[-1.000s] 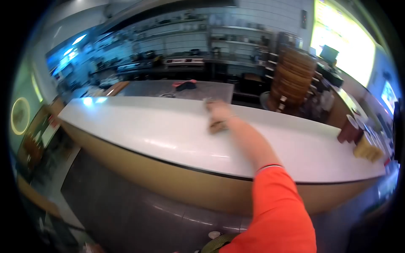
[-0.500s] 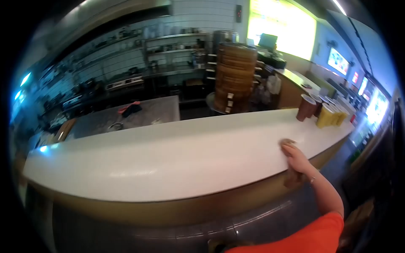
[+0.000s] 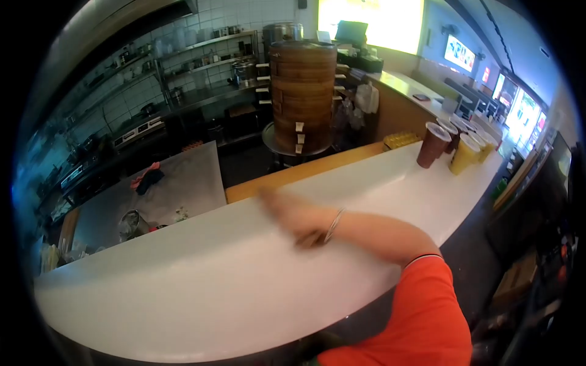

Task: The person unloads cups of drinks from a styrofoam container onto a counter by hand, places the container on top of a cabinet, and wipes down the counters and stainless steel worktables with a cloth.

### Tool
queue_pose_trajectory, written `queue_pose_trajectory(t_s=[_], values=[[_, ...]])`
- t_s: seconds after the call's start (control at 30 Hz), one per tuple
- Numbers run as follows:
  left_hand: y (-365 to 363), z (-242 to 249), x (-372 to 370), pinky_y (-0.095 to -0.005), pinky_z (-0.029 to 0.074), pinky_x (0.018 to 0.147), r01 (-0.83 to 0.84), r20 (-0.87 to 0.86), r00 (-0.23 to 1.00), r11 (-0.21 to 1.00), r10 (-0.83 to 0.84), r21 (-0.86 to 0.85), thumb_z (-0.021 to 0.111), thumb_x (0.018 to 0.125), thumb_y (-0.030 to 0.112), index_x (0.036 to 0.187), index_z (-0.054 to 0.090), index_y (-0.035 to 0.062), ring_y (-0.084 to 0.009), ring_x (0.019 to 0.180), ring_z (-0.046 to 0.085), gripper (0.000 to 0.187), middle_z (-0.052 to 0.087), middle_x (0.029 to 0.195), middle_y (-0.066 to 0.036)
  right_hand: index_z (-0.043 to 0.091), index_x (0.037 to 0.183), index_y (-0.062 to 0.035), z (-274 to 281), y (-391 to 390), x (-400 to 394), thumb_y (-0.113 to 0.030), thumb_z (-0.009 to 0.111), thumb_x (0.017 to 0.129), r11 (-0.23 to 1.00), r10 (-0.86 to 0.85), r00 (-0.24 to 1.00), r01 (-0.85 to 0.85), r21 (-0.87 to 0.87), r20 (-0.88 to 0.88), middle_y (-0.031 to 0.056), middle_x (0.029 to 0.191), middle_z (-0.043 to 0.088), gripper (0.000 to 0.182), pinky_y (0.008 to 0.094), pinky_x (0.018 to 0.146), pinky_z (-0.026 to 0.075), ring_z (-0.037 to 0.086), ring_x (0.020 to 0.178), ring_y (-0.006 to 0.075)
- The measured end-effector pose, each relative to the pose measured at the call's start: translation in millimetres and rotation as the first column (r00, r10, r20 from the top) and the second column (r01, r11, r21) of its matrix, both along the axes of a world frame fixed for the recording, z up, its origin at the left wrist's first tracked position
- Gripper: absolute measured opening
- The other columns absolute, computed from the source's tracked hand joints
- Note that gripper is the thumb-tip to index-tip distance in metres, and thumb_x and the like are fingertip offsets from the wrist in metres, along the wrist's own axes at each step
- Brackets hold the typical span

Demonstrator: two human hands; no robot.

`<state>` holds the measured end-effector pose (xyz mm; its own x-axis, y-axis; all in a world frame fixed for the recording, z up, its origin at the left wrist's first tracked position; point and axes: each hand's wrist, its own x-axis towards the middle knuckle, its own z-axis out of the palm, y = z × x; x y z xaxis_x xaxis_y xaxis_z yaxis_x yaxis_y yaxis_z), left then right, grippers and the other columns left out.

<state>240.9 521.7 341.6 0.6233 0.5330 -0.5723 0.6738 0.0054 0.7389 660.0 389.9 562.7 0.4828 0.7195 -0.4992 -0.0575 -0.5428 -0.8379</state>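
Note:
My right hand (image 3: 296,215) reaches out over the white counter (image 3: 183,293), blurred by motion. It is closed on a brownish cloth (image 3: 312,239), part of which shows beneath the palm near the wrist. Most of the cloth is hidden under the hand, which lies on or close to the counter surface towards its far edge. A thin bracelet (image 3: 336,226) circles the wrist below an orange sleeve (image 3: 427,299). My left hand is out of view.
Lidded cups, a dark red one (image 3: 434,146) and a yellow one (image 3: 465,155) among them, stand at the counter's right end. Behind rises a tall stack of bamboo steamers (image 3: 304,91). A metal worktable (image 3: 189,183) carries a red and dark cloth (image 3: 148,177).
My right hand has swept leftward and towards the counter's far edge with the cloth. The view has shifted closer over the counter, showing its far side with a wooden ledge.

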Motion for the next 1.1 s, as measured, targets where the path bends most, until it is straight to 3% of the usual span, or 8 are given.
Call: queue_pose_trajectory(t_s=[0.07,0.17,0.2,0.3,0.4,0.83,0.97,1.1], values=[[3,-25,13,-0.0349,0.046,0.084,-0.016,0.182,0.983,0.993,0.038,-0.12,0.053,0.084,0.003,0.106,0.057,0.0006,-0.0229,0.105,0.053,0.023,0.057,0.109,-0.014,0.037,0.121,0.0015,-23,25,-64,-0.012,0.05,0.077,0.817,0.383,0.582,-0.576,0.032,0.718,0.0192,0.102,0.041,0.047,0.0356,0.078,0.035,0.043,0.091,0.0278],[24,-42,27,-0.0339,0.047,0.085,0.287,0.324,0.908,0.957,-0.264,-0.026,0.051,0.082,-0.005,0.109,0.054,-0.002,-0.0227,0.104,0.054,0.027,0.057,0.107,-0.013,0.043,0.116,0.0055,-26,-18,-103,-0.002,0.045,0.075,0.654,0.257,0.279,-0.755,0.046,0.925,0.0215,0.115,0.046,0.042,0.038,0.093,0.036,0.046,0.106,0.0325],[33,-29,31,-0.034,0.047,0.085,0.443,0.272,0.838,0.881,-0.473,0.167,0.052,0.081,-0.005,0.109,0.054,-0.002,-0.0225,0.103,0.054,0.028,0.057,0.107,-0.013,0.043,0.117,0.0056,-27,-51,-98,-0.002,0.043,0.075,0.739,0.242,0.331,-0.672,0.048,0.912,0.021,0.118,0.044,0.043,0.0377,0.095,0.034,0.044,0.109,0.0317],[44,4,21,-0.0345,0.047,0.08,0.362,0.324,0.849,0.907,-0.416,0.217,0.056,0.082,0.011,0.105,0.058,0.004,-0.0262,0.094,0.058,0.024,0.06,0.101,-0.013,0.043,0.12,0.0059,-58,-177,-38,-0.001,0.039,0.073,0.997,-0.036,0.526,-0.045,0.07,0.85,0.0194,0.126,0.041,0.047,0.0366,0.101,0.027,0.038,0.118,0.0294],[78,-8,-15,-0.0349,0.046,0.08,0.241,0.254,0.916,0.931,-0.311,0.273,0.058,0.083,0.021,0.108,0.057,0.006,-0.0291,0.093,0.058,0.029,0.06,0.101,-0.014,0.042,0.123,0.0063,-112,-275,48,-0.001,0.034,0.072,0.918,-0.322,0.423,0.358,0.169,0.847,0.0178,0.134,0.037,0.052,0.0355,0.108,0.02,0.031,0.127,0.0271],[282,-81,-286,-0.0344,0.047,0.075,-0.004,0.188,0.978,0.903,-0.086,0.43,0.053,0.087,0.026,0.108,0.056,0.0071,-0.0269,0.089,0.058,0.029,0.059,0.098,-0.012,0.037,0.124,0.0073,-42,409,-273,-0.007,0.047,0.072,0.966,0.162,0.375,-0.25,-0.069,0.913,0.0307,0.131,0.03,0.055,0.0418,0.105,0.023,0.029,0.122,0.0425],[348,-24,-343,-0.0381,0.046,0.077,-0.321,0.339,0.927,0.811,0.162,0.49,0.058,0.081,0.017,0.099,0.06,0.0022,-0.0351,0.089,0.056,0.023,0.059,0.097,-0.017,0.036,0.124,0.0087,-53,565,-322,-0.011,0.048,0.074,0.954,0.137,0.376,-0.301,-0.019,0.916,0.0317,0.13,0.031,0.055,0.0418,0.104,0.024,0.03,0.122,0.0426],[458,6,-372,-0.0346,0.047,0.076,-0.217,0.254,0.962,0.851,0.103,0.478,0.052,0.087,0.024,0.108,0.056,0.0063,-0.0269,0.089,0.058,0.027,0.059,0.099,-0.012,0.037,0.122,0.0091,-53,707,-390,-0.013,0.049,0.075,0.924,0.127,0.359,-0.382,0.021,0.925,0.0307,0.126,0.035,0.054,0.0418,0.102,0.026,0.033,0.119,0.0415]])
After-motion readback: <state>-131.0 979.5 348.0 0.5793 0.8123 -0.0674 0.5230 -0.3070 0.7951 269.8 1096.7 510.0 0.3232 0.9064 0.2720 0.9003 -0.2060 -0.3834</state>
